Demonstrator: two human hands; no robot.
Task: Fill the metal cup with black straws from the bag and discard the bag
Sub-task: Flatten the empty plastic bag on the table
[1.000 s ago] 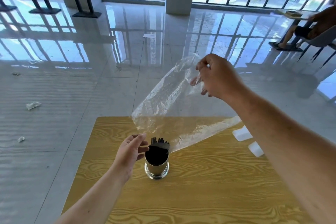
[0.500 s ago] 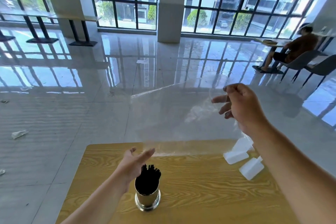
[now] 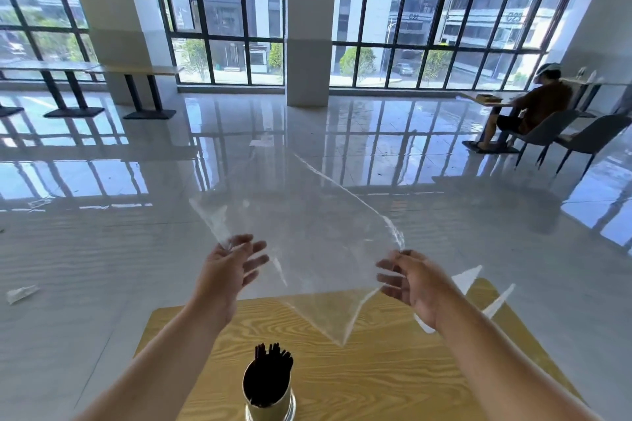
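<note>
The metal cup (image 3: 273,404) stands near the front of the wooden table (image 3: 403,376), packed with black straws (image 3: 271,367). Above the table's far edge the clear, empty plastic bag (image 3: 307,232) is spread flat in the air like a diamond. My left hand (image 3: 228,270) is raised with its fingers apart, and the fingertips touch the bag's left edge. My right hand (image 3: 412,278) is raised at the bag's right corner with blurred, spread fingers. Whether it pinches the corner is unclear.
White pieces (image 3: 468,278) lie at the table's far right corner. Glossy floor stretches ahead with scraps of litter (image 3: 21,294) at the left. A person (image 3: 537,102) sits at a table at the far right beside grey chairs (image 3: 593,137). Bench tables (image 3: 136,72) stand at the far left.
My left hand rose from beside the cup to the bag's left edge. The bag swung up and flattened between both hands. The view tilted upward.
</note>
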